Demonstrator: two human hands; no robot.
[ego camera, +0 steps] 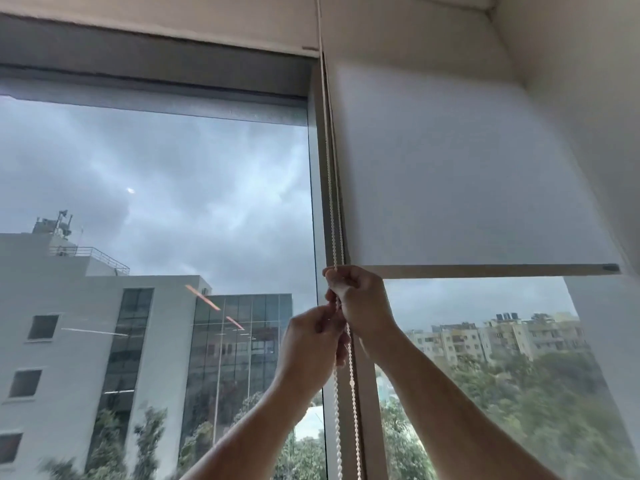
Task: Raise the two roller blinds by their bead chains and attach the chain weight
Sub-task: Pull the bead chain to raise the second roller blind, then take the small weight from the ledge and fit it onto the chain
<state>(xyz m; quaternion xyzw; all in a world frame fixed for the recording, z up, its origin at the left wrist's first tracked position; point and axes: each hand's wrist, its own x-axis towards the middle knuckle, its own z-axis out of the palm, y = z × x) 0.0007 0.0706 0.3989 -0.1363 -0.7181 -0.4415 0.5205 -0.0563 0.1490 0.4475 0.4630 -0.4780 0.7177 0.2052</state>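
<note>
Grip: right hand (360,303) and left hand (313,337) both pinch the bead chain (335,209) beside the window post | right blind (467,174) half raised, left blind (156,32) near top | Risk: beads slipping, blind dropping.

Both bare forearms reach up from the bottom edge and converge near the middle of the view. The right hand (360,303) sits higher, back toward the camera, fingers curled and pinching the bead chain (335,220). The left hand (311,341) sits just below and to its left, touching it, fingers curled round the same chain
</note>
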